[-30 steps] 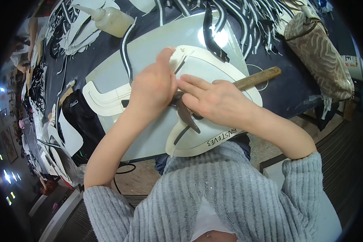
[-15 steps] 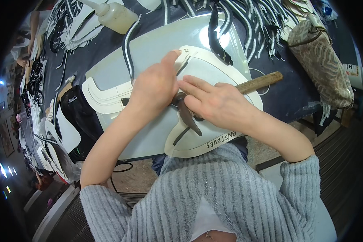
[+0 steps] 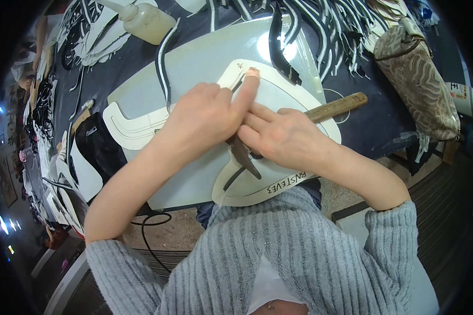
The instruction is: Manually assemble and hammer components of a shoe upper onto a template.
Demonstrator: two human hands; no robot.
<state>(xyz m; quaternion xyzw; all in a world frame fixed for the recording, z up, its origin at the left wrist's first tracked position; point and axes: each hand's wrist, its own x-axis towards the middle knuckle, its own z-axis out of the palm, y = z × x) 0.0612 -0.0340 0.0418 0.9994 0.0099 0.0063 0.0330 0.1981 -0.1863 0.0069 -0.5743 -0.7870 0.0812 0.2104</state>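
Strips (image 3: pixel 44 105) in black and white, heaped at the far left, begin the row. A black pouch (image 3: pixel 93 142) sits nearer the hands, and white cut pieces (image 3: pixel 97 42) are stacked beyond it at the back. Next to them, a squeeze bottle (image 3: pixel 150 22) of cloudy liquid lies tilted, with a curved black-and-white strip (image 3: pixel 163 65) just beside it, partly over a pale board (image 3: pixel 210 52). A hooked cream piece (image 3: pixel 122 127) runs under the left forearm, which hides whether it joins the rounded cream template (image 3: pixel 273 188) on the board to its right. The left hand (image 3: pixel 207 113) is palm down above the template, index finger stretched along a dark slot, the others bent; whether it grips anything underneath cannot be told. Touching it, the right hand (image 3: pixel 284 136) is closed round a hammer (image 3: pixel 335 107), two fingers extended, the dark head below them and the wooden handle jutting right across the template's edge. Farther back hang a black strip (image 3: pixel 278 50) and a bundle of piping (image 3: pixel 326 37). Rightmost on the dark table (image 3: pixel 376 126) lies a patterned pouch (image 3: pixel 416 84), near a white container (image 3: pixel 460 97).
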